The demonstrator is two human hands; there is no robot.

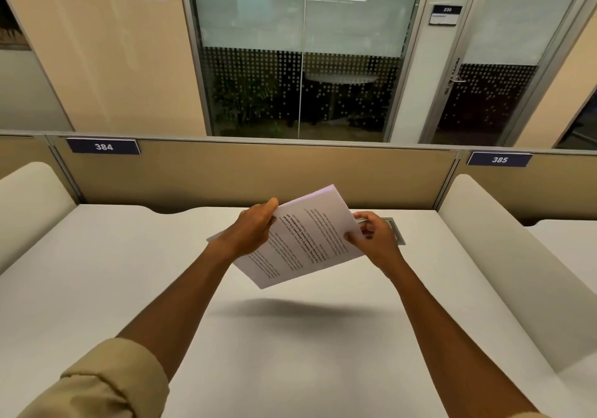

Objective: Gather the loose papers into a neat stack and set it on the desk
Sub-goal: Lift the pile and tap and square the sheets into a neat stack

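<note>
A stack of white printed papers (303, 240) hangs tilted in the air above the white desk (290, 353), casting a shadow below it. My left hand (253, 228) grips the stack's left edge, thumb on top. On the right edge, my right hand (374, 235) pinches the sheets between thumb and fingers. A grey corner of paper (214, 237) pokes out to the left behind my left wrist; whether it belongs to the held stack or lies on the desk is unclear.
A metal cable hatch (395, 230) is set into the desk behind my right hand. Rounded white side dividers (29, 204) (504, 256) flank the desk. A tan partition (258, 172) with labels 384 and 385 closes the back.
</note>
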